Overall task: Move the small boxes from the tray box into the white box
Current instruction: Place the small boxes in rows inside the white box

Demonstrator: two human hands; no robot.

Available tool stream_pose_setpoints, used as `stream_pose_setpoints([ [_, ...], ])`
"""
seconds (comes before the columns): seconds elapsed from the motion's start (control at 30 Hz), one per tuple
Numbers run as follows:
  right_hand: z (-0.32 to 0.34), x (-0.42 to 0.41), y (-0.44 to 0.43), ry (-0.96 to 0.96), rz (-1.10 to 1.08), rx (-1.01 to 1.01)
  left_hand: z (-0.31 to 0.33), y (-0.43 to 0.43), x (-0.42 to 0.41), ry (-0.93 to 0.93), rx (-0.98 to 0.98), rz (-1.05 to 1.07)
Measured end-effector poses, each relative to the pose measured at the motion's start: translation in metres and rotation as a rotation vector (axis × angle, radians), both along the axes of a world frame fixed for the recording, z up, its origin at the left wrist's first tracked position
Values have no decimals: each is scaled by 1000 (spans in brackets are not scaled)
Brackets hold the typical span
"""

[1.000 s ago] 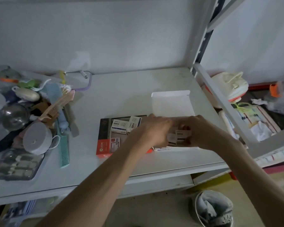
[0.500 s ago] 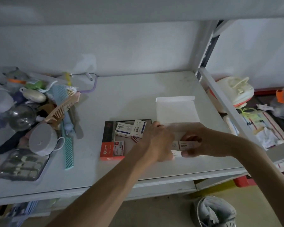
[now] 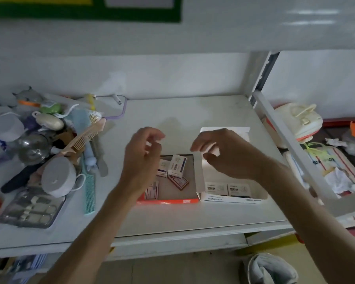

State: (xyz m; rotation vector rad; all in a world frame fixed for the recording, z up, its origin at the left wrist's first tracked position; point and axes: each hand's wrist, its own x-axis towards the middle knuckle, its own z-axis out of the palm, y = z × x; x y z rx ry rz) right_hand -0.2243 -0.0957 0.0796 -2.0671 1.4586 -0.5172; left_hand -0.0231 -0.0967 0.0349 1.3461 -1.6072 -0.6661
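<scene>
A person's two bare hands hover above a white shelf (image 3: 193,212), each empty with fingers loosely curled and spread. The left hand (image 3: 140,158) hangs over the orange-edged tray box (image 3: 168,201), covering its left part; the right hand (image 3: 223,154) is raised over the open white box (image 3: 232,198), which sits just beside the tray box on its right, their walls touching or nearly so. Inside the tray box, one small white carton with a purple stripe (image 3: 177,166) stands tilted against another white carton (image 3: 163,168) that the left hand partly hides; a flat red-trimmed packet (image 3: 178,182) lies askew in front of them, and a further labelled box (image 3: 152,191) shows beneath the left wrist. In the white box, two small boxes (image 3: 228,189) lie flat side by side along its near wall, printed faces up; its lid flap (image 3: 242,131) stands raised behind the right hand. To the left on the shelf lies a heap of clutter: a peach comb (image 3: 84,140), a teal comb (image 3: 89,193), a roll of white elastic band (image 3: 57,176), a shiny metal bowl (image 3: 34,148) and a grey manicure kit (image 3: 32,210). Beyond the shelf's upright post on the right, a cream-coloured container with a handle (image 3: 299,119) rests among cloths.
</scene>
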Motion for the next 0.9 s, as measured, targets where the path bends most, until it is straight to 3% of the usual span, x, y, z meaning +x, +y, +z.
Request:
stream_pose_setpoints([
  [0.03, -5, 9, -6, 60, 44, 9, -4, -8, 14, -119, 65, 26],
  [0.13, -26, 33, -23, 323, 216, 1, -19, -24, 30, -653, 258, -245],
  [0.2, -37, 46, -31, 436, 287, -59, -28, -25, 28, -797, 261, -330],
  [0.43, -38, 54, -36, 482, 313, -99, -31, -37, 30, -838, 55, -241],
  [0.57, -38, 34, -25, 271, 151, 11, -20, -31, 33, -783, 60, -167],
  [0.7, -10, -2, 2, 8, -78, -87, 6, -13, 17, -558, 61, -194],
  [0.8, 8, -42, 18, 101, -216, -86, 28, -2, -22, -467, 34, -331],
  [0.9, 1, -66, 22, 296, -256, 32, 37, 1, -64, -571, -7, -427],
])
